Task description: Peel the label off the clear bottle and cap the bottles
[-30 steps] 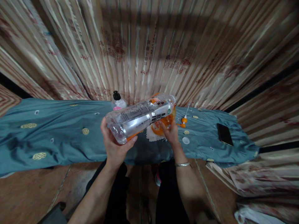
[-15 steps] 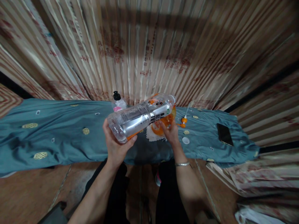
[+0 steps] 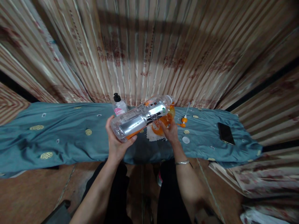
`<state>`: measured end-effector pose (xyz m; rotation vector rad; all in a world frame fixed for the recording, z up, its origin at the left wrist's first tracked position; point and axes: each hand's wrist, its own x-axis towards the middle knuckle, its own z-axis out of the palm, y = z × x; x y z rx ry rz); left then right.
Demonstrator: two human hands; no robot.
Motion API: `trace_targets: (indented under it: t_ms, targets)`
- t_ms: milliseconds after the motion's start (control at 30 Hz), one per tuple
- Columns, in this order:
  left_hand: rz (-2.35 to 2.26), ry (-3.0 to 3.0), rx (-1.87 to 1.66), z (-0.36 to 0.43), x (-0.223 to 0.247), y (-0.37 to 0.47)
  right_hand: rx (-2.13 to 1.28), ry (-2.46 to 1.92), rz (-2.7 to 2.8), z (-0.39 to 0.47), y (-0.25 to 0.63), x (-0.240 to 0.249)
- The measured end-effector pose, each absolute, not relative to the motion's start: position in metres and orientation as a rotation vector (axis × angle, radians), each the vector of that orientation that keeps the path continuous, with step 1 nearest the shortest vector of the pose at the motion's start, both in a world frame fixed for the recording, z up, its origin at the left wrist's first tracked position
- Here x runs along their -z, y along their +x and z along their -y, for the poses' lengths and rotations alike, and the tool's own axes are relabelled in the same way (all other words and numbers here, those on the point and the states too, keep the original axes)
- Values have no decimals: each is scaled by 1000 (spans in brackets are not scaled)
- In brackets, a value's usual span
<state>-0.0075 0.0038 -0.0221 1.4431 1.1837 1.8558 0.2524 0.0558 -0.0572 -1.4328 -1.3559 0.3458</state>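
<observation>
My left hand [image 3: 116, 146] is wrapped around the base end of a large clear plastic bottle [image 3: 134, 121] with a silver label. The bottle lies tilted in the air, its mouth end to the right, over a translucent orange bottle [image 3: 158, 128]. My right hand [image 3: 171, 132] is closed on the orange bottle, which is partly hidden behind the large one. Beneath the orange bottle is a white tissue or cloth [image 3: 153, 136]. Where the two bottle mouths meet, I cannot make out whether they touch. An orange pump head [image 3: 184, 120] with a clear tube lies to the right.
Behind the large bottle stands a clear bottle with a black cap [image 3: 117, 97]. A small white cap [image 3: 186, 140] and a dark phone [image 3: 225, 133] lie on the teal cloth [image 3: 72, 133] covering the narrow table. A striped curtain [image 3: 144, 46] hangs directly behind.
The large bottle's base end has shifted slightly to the right with my left hand. My right hand keeps its hold on the orange bottle, and the camera view has moved a little.
</observation>
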Motion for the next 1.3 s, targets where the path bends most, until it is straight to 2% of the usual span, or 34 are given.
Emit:
trace_targets:
  t_ms: [133, 233, 567, 733, 1300]
  targets:
    - [-1138, 1372, -1852, -7, 23, -3, -367, -1430, 1326, -56, 250, 55]
    - [-1050, 1101, -1803, -5, 20, 4, -374, -1415, 1317, -56, 250, 54]
    - [-860, 500, -1431, 11, 14, 19, -393, -1437, 1330, -60, 249, 60]
    - [-757, 293, -1352, 13, -1, 19, -384, -1419, 1357, -60, 249, 61]
    - [-666, 136, -1349, 17, -5, 21, -407, -1411, 1337, -58, 251, 60]
